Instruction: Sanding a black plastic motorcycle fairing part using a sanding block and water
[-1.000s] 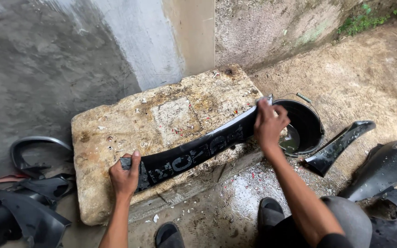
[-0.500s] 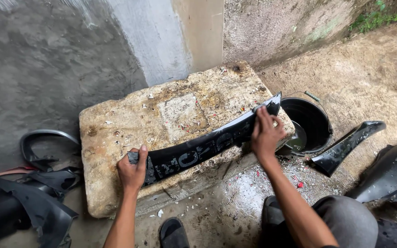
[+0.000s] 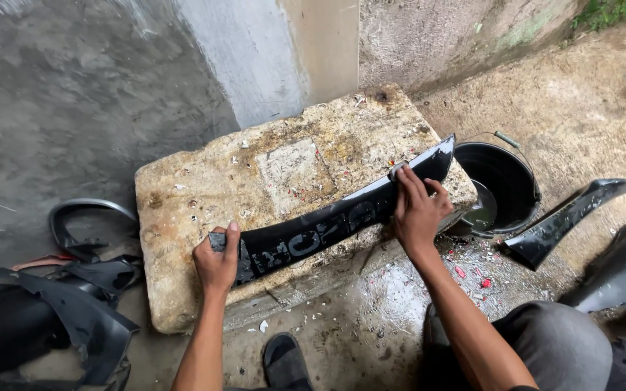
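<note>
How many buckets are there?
1. The black bucket stands on the ground right of the stone slab, past the long black panel that the right hand presses. Others could sit outside the view.

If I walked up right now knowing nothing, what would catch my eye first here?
Probably the long glossy black plastic panel lying slantwise across the front of a worn stone slab. The left hand grips its lower end, and the right hand presses on it near the upper end. Next, the black bucket just right of the slab, and more black panels heaped at far left.
</note>
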